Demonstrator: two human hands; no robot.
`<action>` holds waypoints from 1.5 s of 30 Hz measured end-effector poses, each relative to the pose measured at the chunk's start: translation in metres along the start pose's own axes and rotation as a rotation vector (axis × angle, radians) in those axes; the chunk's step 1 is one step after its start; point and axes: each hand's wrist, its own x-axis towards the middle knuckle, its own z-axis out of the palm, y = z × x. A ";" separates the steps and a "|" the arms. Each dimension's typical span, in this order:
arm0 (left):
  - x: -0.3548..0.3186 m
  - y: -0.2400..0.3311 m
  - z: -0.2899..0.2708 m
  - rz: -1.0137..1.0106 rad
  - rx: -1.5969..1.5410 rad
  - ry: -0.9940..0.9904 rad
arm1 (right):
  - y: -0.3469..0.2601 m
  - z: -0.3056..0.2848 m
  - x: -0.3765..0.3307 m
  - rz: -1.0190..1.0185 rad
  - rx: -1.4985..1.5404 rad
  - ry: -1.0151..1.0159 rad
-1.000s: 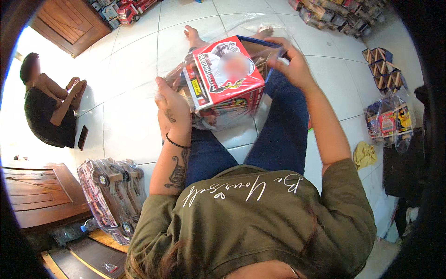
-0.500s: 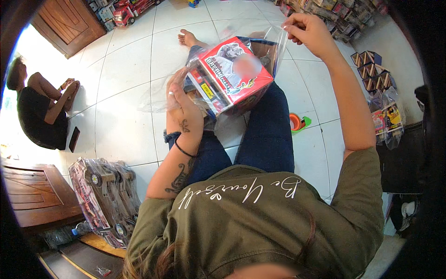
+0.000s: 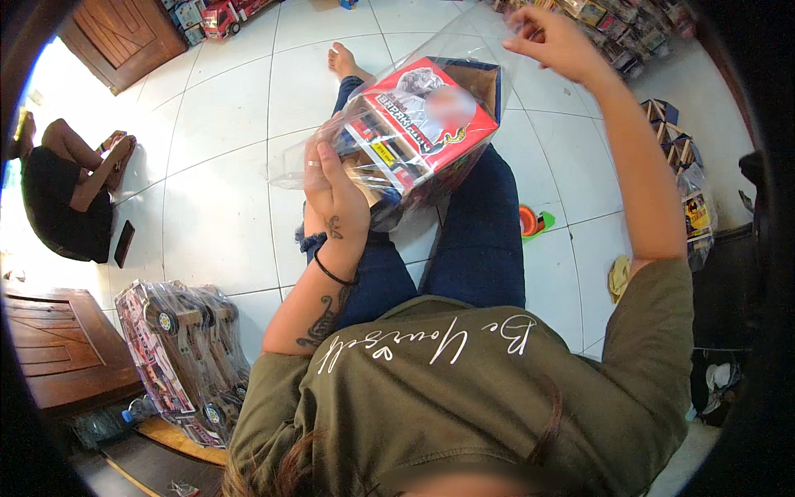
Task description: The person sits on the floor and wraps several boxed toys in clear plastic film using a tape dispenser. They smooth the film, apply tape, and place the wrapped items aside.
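Observation:
A toy truck [image 3: 385, 154] with a red printed box body [image 3: 439, 108] lies tilted across my thighs, inside loose clear plastic wrap [image 3: 291, 164]. My left hand [image 3: 335, 182] is closed on the truck's near left end through the plastic, thumb on top. Dark blue panels and a brown inner surface [image 3: 476, 83] show at its far right end. Up at the far right, my right hand [image 3: 546, 41] is raised beside the upper part of the wrap. Its thumb and index finger are apart and the other fingers curl, slightly blurred.
An orange roll of tape on a green holder [image 3: 532, 221] lies right of my leg. Wrapped toy vehicles [image 3: 186, 356] stand at the lower left, near a wooden panel [image 3: 66, 348]. Another person [image 3: 70, 190] sits at the left beside a phone [image 3: 124, 243]. Wrapped goods [image 3: 600, 29] fill the far right.
My right hand has lifted slightly, and its thumb and index finger, pinched on the plastic before, have parted. The truck and my left hand have shifted a little to the right.

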 end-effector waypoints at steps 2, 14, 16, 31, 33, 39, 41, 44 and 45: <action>0.000 0.007 0.001 0.012 0.018 -0.007 | -0.015 0.005 0.005 -0.072 -0.088 0.008; -0.017 0.037 -0.005 0.805 0.545 -0.226 | -0.069 0.073 0.061 -0.780 -0.412 -0.566; -0.043 0.056 0.018 1.001 0.514 -0.620 | -0.059 0.067 0.059 -0.883 -0.325 -0.505; 0.011 0.046 0.051 0.490 1.513 -0.716 | -0.032 0.082 -0.030 -1.012 -0.268 -0.082; 0.010 0.041 0.049 0.489 1.466 -0.700 | -0.032 0.081 -0.034 -1.029 -0.295 -0.085; 0.009 0.025 0.046 0.581 1.339 -0.557 | -0.034 0.078 -0.043 -0.999 -0.349 -0.185; 0.011 0.041 0.052 0.568 1.365 -0.567 | -0.032 0.078 -0.049 -0.944 -0.379 -0.199; 0.007 0.079 0.064 0.390 1.409 -0.774 | -0.033 0.077 -0.061 -0.909 -0.360 -0.169; -0.003 0.090 0.069 0.235 1.397 -0.930 | -0.035 0.077 -0.066 -0.889 -0.372 -0.171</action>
